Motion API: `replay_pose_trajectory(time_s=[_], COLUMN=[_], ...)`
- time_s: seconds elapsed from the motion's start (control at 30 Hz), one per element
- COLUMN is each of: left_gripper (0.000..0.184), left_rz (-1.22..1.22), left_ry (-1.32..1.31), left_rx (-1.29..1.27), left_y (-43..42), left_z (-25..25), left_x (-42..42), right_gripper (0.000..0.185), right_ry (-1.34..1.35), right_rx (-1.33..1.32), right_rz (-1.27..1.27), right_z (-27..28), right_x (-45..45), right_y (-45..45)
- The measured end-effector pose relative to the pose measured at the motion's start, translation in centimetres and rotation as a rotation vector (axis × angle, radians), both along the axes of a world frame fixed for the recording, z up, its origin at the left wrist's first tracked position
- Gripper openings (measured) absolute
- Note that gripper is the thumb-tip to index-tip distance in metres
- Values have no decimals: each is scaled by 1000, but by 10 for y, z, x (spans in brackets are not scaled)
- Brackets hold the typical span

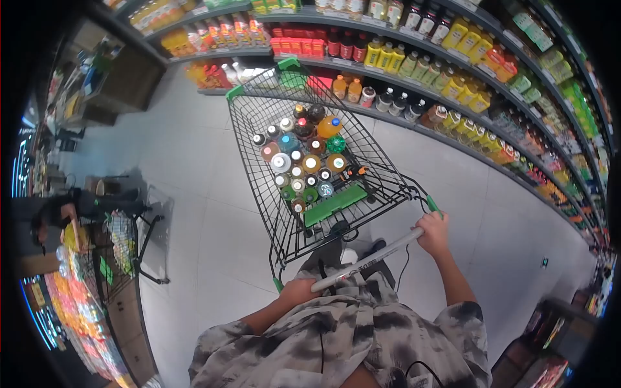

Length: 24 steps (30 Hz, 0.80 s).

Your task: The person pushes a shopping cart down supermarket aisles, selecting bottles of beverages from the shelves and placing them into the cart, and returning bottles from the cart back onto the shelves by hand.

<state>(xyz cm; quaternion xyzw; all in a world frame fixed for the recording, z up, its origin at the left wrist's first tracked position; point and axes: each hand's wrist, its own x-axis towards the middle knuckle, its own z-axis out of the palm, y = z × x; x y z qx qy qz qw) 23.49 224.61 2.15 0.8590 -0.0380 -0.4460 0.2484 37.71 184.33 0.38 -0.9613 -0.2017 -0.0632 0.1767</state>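
Observation:
A black wire shopping cart (257,187) with green corners stands in front of me. My left hand (299,292) is wrapped round the left end of its grey handlebar (369,258). Near the right end, my right hand (433,233) grips the same bar. Many upright bottles fill the middle of the basket, among them an orange bottle with a blue cap (330,126) and one with a green cap (335,143). A green seat flap (335,204) lies at the near end of the cart, closest to me.
Curved shelves (388,81) of bottled drinks run along the far side and the right. To the left, a person (61,216) is beside another cart (123,242) and a display of colourful packages (74,310). Grey tiled floor (200,258) surrounds my cart.

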Motion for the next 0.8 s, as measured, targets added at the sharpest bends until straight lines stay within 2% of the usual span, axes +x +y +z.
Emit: replay_pose_trajectory(time_s=[0.07, 0.23, 0.37, 0.5, 0.73, 0.8], left_gripper=[36, 36, 33, 28, 28, 28], left_rz=[-42, -163, -263, -345, -563, -697], left_ry=[33, 25, -88, -223, -317, -315], left_rx=[-26, -3, -12, -42, 4, 47], left_y=[18, 65, 108, 143, 234, 257], left_z=[-13, 8, 4, 25, 0, 6], left_x=[-11, -13, -19, -16, -4, 6], right_gripper=[20, 21, 21, 20, 14, 14], right_ry=[6, 8, -27, -71, -66, -82], right_rx=[-7, -26, -34, -21, -27, -23], right_rz=[-44, -180, -277, -396, -652, -687], right_z=[-4, 5, 4, 3, -14, -12], right_x=[-30, -89, -132, -175, -262, -280], right_y=[12, 55, 89, 126, 229, 261])
